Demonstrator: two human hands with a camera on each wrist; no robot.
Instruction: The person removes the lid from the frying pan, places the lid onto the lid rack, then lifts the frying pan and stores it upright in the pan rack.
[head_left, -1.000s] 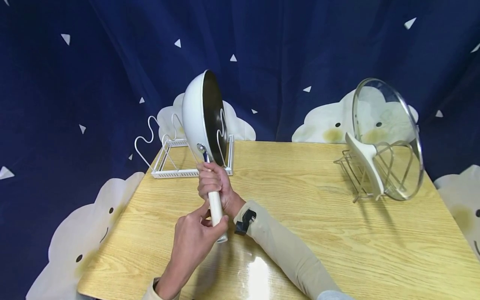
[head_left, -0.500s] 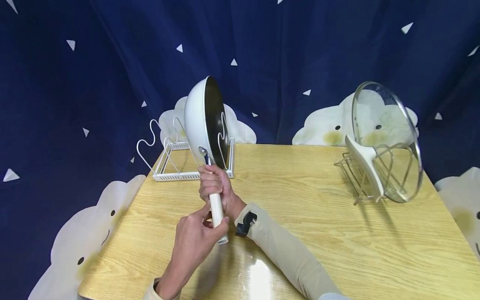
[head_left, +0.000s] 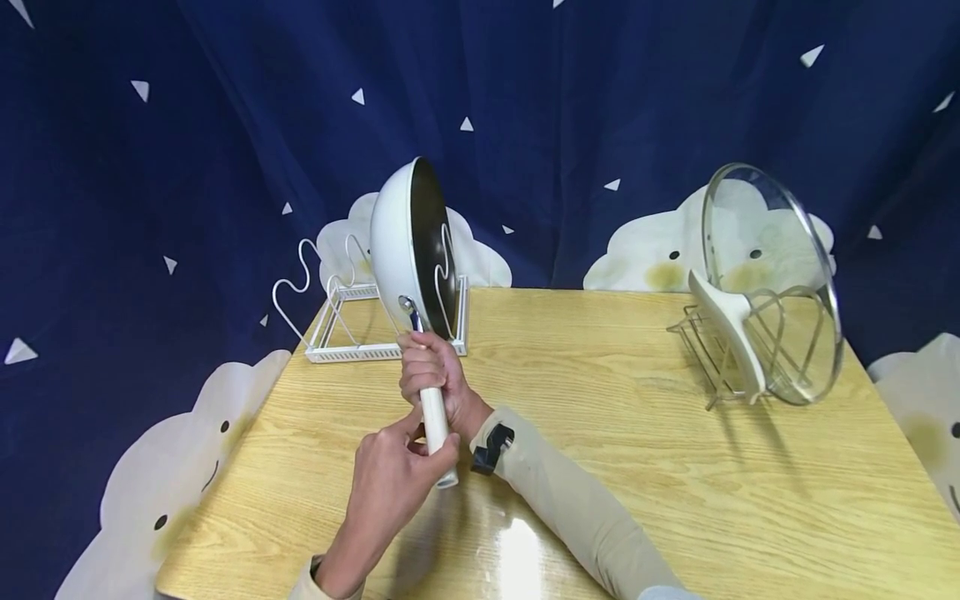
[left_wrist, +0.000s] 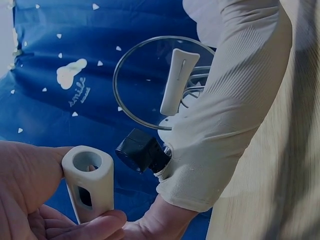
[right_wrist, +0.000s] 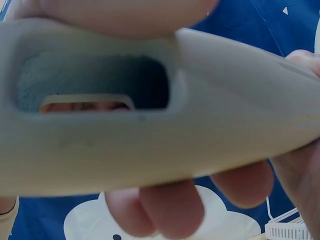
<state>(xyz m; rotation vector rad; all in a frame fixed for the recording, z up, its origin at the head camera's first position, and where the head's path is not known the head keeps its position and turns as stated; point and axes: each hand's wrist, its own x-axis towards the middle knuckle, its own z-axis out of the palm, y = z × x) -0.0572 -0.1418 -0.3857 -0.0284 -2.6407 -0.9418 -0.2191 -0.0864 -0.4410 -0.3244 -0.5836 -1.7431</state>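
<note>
A white wok (head_left: pixel 392 237) with a dark inside stands on edge in the white wire rack (head_left: pixel 352 353), between its bent wires. Whether its rim bears on the rack's base is hidden. My right hand (head_left: pixel 433 368) grips the pale handle (head_left: pixel 434 417) close to the wok's metal joint. Lower down, my left hand (head_left: pixel 393 479) pinches the handle's end between thumb and fingers. The left wrist view shows that hollow handle end (left_wrist: pixel 89 172) in my left hand (left_wrist: pixel 25 185). Close up in the right wrist view, the handle (right_wrist: pixel 225 107) has a long slot, with fingertips (right_wrist: pixel 172 210) below it.
On the right, a glass lid (head_left: pixel 825 258) with a white handle (head_left: pixel 738 333) stands upright in a small wire rack (head_left: pixel 705 354). A black camera (head_left: pixel 491 446) sits on my right wrist. A dark blue curtain (head_left: pixel 540 100) hangs behind the wooden table (head_left: pixel 600 417).
The wok's top edge has come down slightly. The head view has shifted a little. Both hands keep their holds on the handle.
</note>
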